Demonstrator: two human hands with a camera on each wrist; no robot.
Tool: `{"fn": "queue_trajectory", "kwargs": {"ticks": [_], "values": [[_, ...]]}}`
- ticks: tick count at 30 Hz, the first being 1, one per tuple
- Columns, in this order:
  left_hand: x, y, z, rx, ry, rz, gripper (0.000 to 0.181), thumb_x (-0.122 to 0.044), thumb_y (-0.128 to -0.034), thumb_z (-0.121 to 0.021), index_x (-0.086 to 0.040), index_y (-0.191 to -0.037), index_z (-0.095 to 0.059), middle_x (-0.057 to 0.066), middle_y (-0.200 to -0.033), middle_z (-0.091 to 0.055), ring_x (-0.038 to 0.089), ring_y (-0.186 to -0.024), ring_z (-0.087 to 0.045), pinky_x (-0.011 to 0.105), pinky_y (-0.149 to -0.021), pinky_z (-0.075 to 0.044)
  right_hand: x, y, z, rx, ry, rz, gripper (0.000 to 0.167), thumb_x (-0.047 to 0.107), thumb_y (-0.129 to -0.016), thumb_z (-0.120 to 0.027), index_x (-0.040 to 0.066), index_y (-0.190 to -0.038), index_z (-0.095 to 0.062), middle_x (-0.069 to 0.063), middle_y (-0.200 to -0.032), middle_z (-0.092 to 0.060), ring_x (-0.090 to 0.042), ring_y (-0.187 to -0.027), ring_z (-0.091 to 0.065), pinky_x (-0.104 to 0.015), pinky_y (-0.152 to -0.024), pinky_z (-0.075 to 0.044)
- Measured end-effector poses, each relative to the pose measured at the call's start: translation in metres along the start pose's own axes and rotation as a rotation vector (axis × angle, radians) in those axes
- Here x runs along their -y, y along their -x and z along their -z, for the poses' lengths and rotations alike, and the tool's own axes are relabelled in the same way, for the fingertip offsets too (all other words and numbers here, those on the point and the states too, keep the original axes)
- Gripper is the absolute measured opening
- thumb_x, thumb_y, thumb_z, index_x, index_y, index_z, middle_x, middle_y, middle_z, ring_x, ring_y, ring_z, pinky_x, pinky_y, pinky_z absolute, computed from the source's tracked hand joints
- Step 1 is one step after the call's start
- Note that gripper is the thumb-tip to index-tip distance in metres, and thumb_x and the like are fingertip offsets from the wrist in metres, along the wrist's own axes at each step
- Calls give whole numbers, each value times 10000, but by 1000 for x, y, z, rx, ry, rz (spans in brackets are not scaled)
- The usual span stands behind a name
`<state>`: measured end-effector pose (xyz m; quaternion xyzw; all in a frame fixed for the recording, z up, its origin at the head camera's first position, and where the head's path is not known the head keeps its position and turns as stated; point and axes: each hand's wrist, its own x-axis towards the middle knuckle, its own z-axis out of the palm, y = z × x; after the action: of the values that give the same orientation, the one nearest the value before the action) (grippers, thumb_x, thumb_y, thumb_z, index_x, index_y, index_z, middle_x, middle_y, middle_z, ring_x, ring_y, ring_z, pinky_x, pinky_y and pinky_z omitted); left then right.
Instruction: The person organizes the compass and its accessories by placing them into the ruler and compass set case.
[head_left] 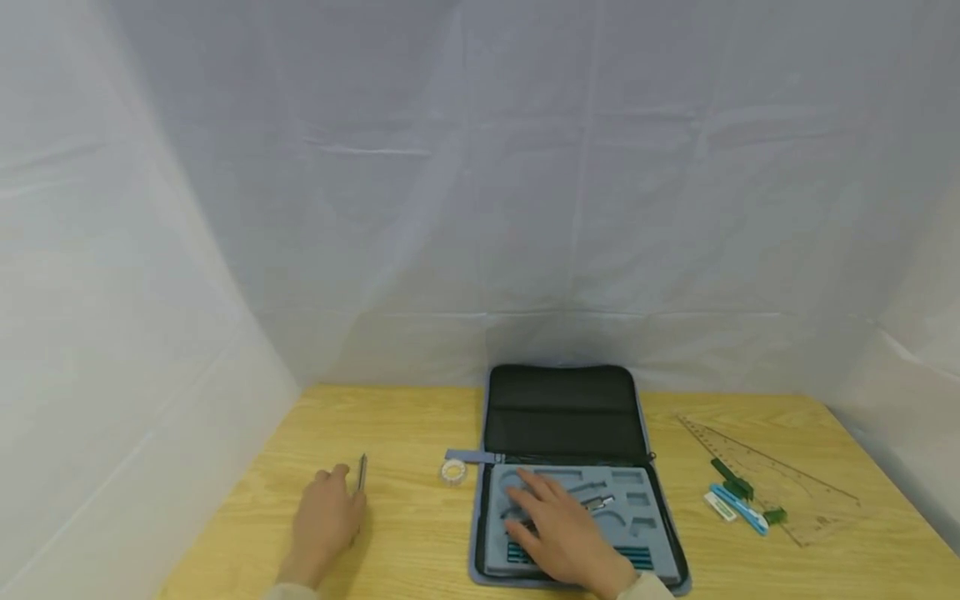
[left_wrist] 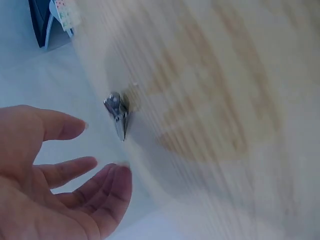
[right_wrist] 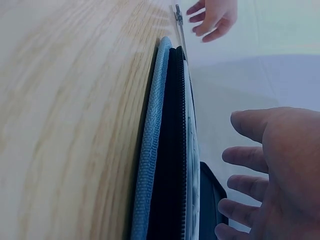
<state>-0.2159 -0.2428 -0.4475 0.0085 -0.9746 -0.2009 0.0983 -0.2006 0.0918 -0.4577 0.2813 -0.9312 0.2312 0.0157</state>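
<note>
On the wood-grained bench (head_left: 405,433), a shiny, pointed metal tool (left_wrist: 118,114) lies just beside the left hand (head_left: 324,517), whose curved, parted fingers hold nothing and partly mask it from the head view. The right hand (head_left: 566,533), fingers spread, gripping nothing, hovers over the moulded grey tray (head_left: 600,472) of a fabric-edged case (right_wrist: 150,145).

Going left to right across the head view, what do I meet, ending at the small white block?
Left hand → pointed metal tool → white ring-shaped roll → open zip case → small white block.
</note>
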Motion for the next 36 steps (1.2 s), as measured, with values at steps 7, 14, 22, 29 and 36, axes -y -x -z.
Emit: {"fn": "queue_trajectory", "kwargs": {"ticks": [7, 14, 22, 29, 36], "values": [[4, -5, 2, 86, 17, 76, 436, -148, -903, -565, 209, -1141, -489, 254, -901, -588, 287, -699, -612, 373, -594, -527, 1, 0, -2, -2, 1, 5, 453, 404, -975, -507, 154, -1351, -543, -96, -1461, -392, -295, -1278, -417, -509, -970, -393], [9, -10, -1, 123, 47, 123, 244, -152, -901, -590, 77, -817, -575, 20, -570, -537, 147, -475, -491, 276, -459, -420, -2, 1, -4, -6, -21, 10, 468, 437, -976, -492, 171, -1358, -538, -85, -1466, -385, -286, -1284, -409, -513, -966, -393], [8, -21, -1, 127, 48, 128, 278, -103, -833, -630, -67, -573, -540, -13, -455, -522, 88, -383, -395, 206, -387, -320, -4, 4, -3, 14, -41, -13, 480, 467, -976, -471, 180, -1353, -544, -79, -1467, -384, -287, -1289, -404, -514, -978, -382], [3, -31, 2, 151, 53, 133, 268, -92, -816, -661, -51, -569, -565, 8, -496, -536, 79, -402, -412, 185, -398, -347, -9, 6, -2, 25, -52, -29, 497, 488, -977, -451, 172, -1349, -546, -82, -1470, -377, -293, -1291, -400, -513, -979, -382], [16, -35, 6, 174, 20, 74, 242, -152, -858, -607, -23, -653, -607, 9, -525, -519, 109, -437, -426, 244, -423, -383, -12, 9, -2, 31, -73, -33, 497, 493, -974, -454, 180, -1349, -548, -91, -1471, -376, -302, -1285, -402, -513, -971, -388]]}}
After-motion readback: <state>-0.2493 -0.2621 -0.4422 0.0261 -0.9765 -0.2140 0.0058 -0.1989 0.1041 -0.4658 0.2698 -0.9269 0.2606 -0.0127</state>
